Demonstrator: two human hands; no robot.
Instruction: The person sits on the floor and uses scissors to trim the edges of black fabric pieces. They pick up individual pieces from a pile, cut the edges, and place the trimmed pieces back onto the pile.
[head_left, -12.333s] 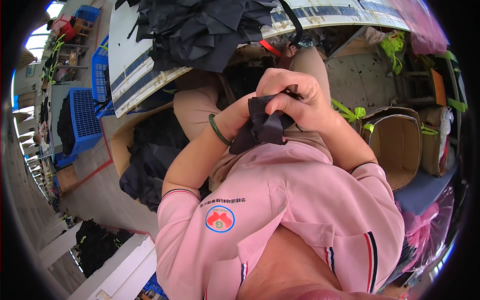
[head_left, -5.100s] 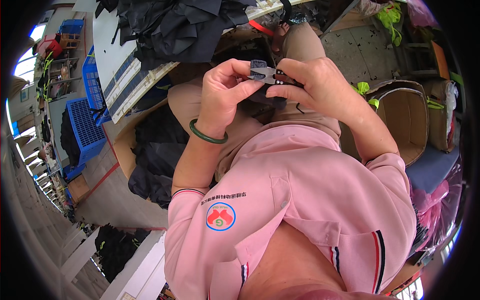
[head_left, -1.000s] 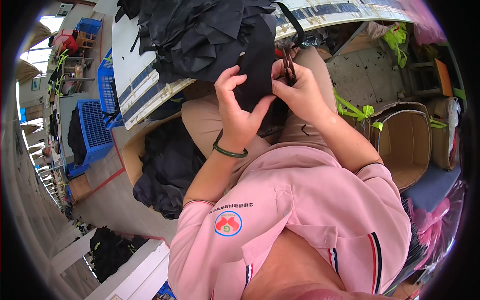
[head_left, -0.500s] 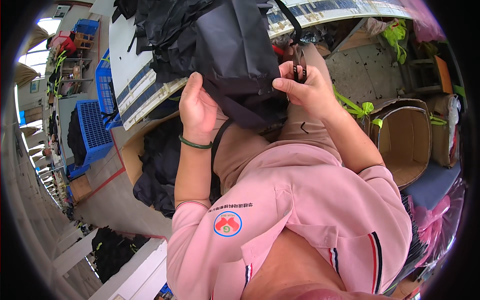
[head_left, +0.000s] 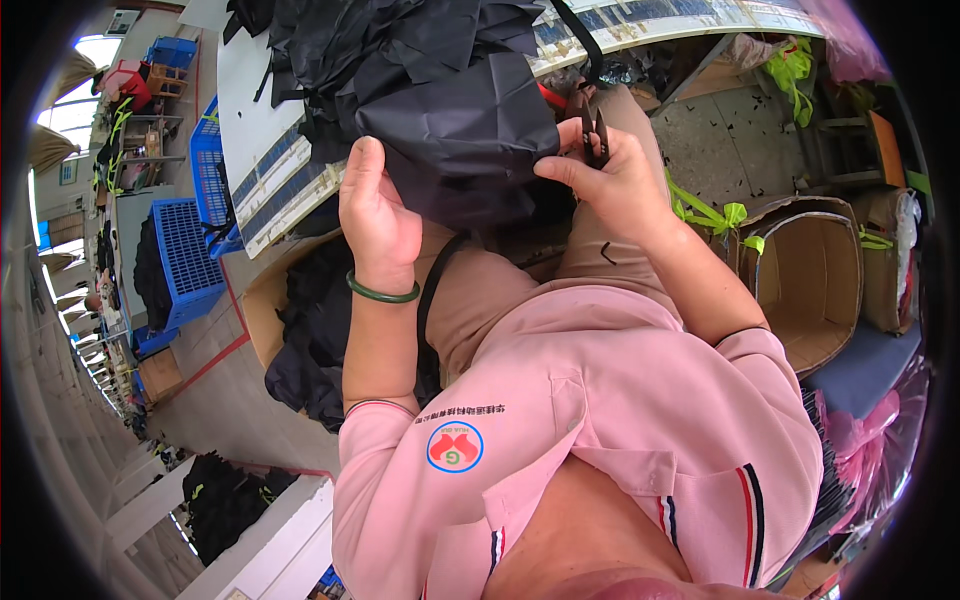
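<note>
right hand is clamping fingers on dark snips, touching black cloth at its three-o'clock edge; left hand is flanking nine, finger grip unclear; carton, four-o'clock, is standing apart.

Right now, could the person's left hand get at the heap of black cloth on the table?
Probably yes. The left hand is close to the heap; the loose black piece in front seems the only thing between, and the heap's left side looks uncovered.
</note>
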